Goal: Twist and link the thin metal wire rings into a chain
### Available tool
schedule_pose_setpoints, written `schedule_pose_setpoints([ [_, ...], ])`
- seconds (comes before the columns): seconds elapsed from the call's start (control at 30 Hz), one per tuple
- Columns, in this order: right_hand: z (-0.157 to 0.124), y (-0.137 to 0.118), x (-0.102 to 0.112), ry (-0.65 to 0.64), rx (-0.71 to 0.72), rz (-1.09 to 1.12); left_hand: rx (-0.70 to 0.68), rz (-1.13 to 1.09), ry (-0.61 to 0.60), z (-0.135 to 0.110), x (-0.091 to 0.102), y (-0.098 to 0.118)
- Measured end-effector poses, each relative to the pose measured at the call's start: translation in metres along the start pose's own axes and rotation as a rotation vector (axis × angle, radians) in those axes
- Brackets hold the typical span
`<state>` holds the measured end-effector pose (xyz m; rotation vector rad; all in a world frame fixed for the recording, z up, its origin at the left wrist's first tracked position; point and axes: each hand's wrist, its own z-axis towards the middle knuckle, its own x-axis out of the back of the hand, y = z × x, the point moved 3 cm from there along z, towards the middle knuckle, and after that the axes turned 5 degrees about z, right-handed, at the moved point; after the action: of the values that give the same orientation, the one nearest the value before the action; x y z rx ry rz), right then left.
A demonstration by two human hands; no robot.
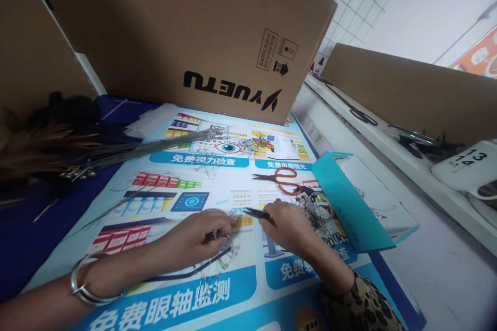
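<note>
My left hand (198, 235) lies on a printed blue poster (186, 300) with its fingers pinched on a thin wire (217, 264). A silver bangle (83, 284) circles that wrist. My right hand (289, 225) is closed round small dark pliers (254, 213), whose tip points left toward the left fingertips. The two hands nearly meet at the poster's middle. Red-handled scissors (283, 178) lie just beyond the right hand.
A large brown YUETU cardboard box (186, 31) stands at the back. A teal box lid (349, 207) leans at the right beside a wire coil (318, 207). Long metal wires (155, 147) and dark feathers (42, 139) lie at the left. A white shelf (388, 145) runs along the right.
</note>
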<state>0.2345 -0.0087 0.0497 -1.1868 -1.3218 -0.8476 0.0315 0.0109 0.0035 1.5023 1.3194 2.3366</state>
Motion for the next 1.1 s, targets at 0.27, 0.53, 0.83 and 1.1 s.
schedule_pose_setpoints([
  [0.27,0.005,-0.003,-0.004,-0.04,0.071,-0.004,-0.003,-0.022,0.032,0.001,-0.001,-0.003],
  [0.53,0.001,-0.006,-0.004,-0.015,0.049,0.047,0.021,-0.012,0.032,0.0,0.002,0.002],
  [0.83,-0.016,-0.019,0.004,0.074,0.021,-0.032,0.089,-0.077,0.059,-0.004,0.007,0.0],
  [1.1,-0.02,-0.029,-0.003,0.131,0.046,-0.062,0.009,-0.123,0.078,-0.003,0.003,-0.001],
])
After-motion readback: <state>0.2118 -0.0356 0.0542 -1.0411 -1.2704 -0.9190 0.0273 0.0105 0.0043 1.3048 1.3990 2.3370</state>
